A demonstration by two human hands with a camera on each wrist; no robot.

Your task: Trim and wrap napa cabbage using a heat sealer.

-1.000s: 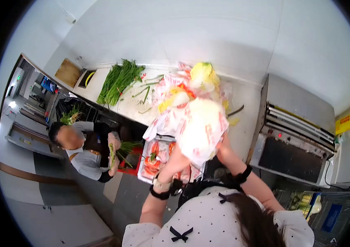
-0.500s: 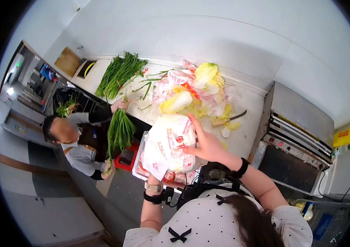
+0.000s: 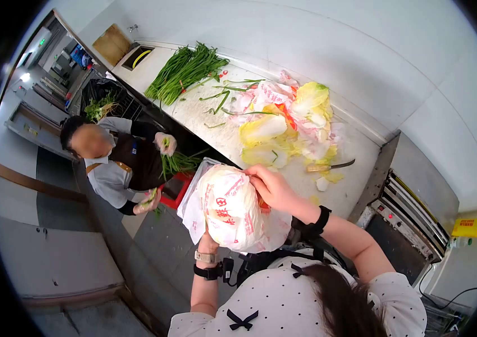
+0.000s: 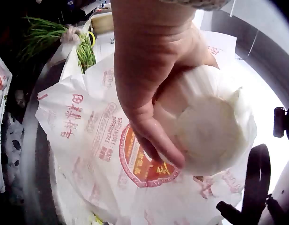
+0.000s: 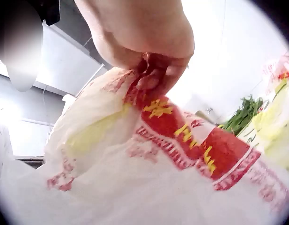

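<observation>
A cabbage wrapped in white paper with red print [image 3: 230, 210] is held up in front of the body, over the counter's near edge. My left hand [image 4: 154, 93] grips its bare white base [image 4: 208, 129], fingers curled round it; in the head view the wrap mostly hides that hand. At the other side, my right hand [image 3: 275, 191] pinches the printed paper; in the right wrist view the fingers [image 5: 156, 77] are bunched on the wrap [image 5: 97, 126]. Loose yellow cabbage leaves [image 3: 263, 129] lie on crumpled printed paper beyond the hands.
A knife [image 3: 331, 166] lies on the counter [image 3: 193, 118], right of the leaves. Green stalks [image 3: 188, 73] are piled at the back left. A person [image 3: 120, 163] stands at left holding greens, by a red crate [image 3: 177, 190]. A metal machine [image 3: 412, 196] stands at right.
The wrapped cabbage has moved left and turned, its printed side now showing in the head view. My right hand has gone from spread over the wrap to pinching its edge. The other person's hands have moved.
</observation>
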